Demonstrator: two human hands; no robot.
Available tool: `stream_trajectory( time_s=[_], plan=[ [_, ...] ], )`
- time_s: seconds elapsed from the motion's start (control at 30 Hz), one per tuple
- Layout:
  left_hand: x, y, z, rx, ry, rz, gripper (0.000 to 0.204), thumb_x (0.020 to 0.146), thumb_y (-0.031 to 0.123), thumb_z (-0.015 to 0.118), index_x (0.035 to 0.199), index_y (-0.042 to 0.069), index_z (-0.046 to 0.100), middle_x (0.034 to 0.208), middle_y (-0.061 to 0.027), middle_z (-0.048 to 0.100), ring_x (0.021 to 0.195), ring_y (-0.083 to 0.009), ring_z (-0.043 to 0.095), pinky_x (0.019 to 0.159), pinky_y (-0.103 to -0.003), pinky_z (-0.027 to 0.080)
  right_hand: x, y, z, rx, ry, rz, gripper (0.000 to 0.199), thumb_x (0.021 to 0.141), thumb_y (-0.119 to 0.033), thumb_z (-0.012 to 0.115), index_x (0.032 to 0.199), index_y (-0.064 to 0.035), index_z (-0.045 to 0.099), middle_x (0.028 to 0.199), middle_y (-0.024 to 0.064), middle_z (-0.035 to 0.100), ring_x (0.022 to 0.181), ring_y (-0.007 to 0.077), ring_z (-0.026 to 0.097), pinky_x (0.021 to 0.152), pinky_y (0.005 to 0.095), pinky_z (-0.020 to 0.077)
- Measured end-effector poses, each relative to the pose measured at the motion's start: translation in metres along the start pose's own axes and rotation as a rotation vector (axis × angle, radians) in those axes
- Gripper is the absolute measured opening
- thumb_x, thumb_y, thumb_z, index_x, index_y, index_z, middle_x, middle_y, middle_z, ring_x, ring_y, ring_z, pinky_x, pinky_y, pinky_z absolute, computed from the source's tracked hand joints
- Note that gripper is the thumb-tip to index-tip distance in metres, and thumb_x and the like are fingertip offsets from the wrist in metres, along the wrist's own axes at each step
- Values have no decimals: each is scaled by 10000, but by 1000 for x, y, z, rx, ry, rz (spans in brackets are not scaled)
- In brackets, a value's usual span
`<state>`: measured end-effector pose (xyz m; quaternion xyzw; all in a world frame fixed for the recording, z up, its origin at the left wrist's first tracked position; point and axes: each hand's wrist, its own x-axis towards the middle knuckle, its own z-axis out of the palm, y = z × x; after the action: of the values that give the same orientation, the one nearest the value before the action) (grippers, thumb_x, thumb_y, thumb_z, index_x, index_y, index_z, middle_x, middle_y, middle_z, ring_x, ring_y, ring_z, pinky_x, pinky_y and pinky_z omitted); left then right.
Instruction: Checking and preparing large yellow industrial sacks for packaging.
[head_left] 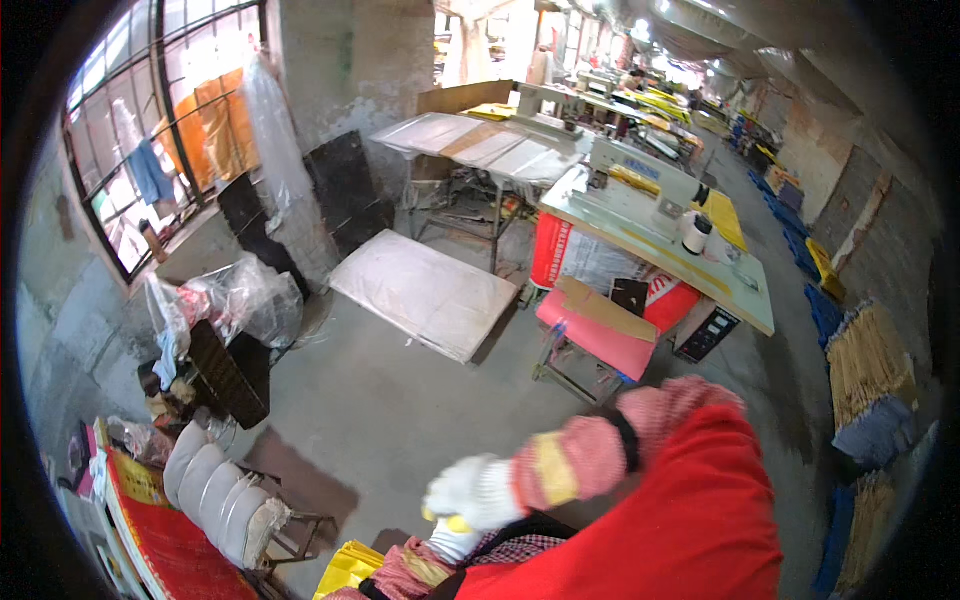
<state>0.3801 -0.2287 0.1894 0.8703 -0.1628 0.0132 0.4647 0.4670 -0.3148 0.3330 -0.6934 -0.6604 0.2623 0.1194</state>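
At the lower centre of the frame, the gloved right hand is closed over the left hand, which is mostly hidden, so its grip cannot be told. A small yellow object shows between them. The glove is best pulled on steadily, cuff held firm.

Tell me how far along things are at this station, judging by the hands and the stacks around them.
Done: flat bundles sit stacked at the right wall, and folded white pieces lie piled on a stand at the left. In hand: the gloved right hand and left hand meet at chest height, pinching something small and yellow. Left: a yellow sheet below the hands lies untouched. Progress beyond that cannot be read.
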Motion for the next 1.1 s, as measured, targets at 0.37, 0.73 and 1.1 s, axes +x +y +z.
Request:
stream_trajectory(
  time_s=[0.37,0.73,1.1],
  plan=[
    [73,-5,-77,747,156,-59,128,803,150,550,928,126,561,788,-79,594,683,-271,645,581,-397,527,-85,19,-30,184,556,384,234,804,-57,621,1033,-9,622,944,165,646,850,244,640,760,331,502],
    [89,67,-3,259,-384,466,218,893,252,497,907,43,560,828,-132,605,796,-315,603,702,-425,490,-162,109,194,608,-127,840,374,861,-286,614,1184,-110,547,1120,93,633,953,216,601,831,331,468],
    [82,62,14,178,-660,526,228,866,211,517,1008,44,582,818,-128,611,751,-329,612,696,-417,504,-208,70,332,1275,-99,1296,231,873,-289,589,952,-85,661,784,32,662,716,191,627,639,402,491]
  ],
)
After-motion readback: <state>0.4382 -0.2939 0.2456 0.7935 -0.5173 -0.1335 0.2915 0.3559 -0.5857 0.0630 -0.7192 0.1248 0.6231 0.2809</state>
